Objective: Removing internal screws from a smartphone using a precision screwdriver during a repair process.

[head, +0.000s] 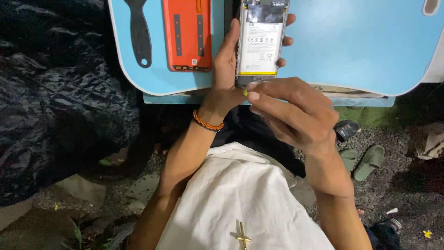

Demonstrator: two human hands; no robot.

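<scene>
Bare tabletop (360,41) rightward (cover (187,34) leftward)

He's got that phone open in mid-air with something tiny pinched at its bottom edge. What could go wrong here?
The left hand grips the opened phone by its edges above the table rim, so a slip could drop it to the gravel. The right hand pinches a small yellow-green bit; it might slip into the exposed battery or get lost below.

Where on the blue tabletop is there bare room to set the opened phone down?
The widest bare patch of the blue tabletop lies right of the opened phone, out to the white cutout. Left is crowded: the orange back cover and black pry tool leave narrow strips. Both hands, left and right, block the near edge.
</scene>
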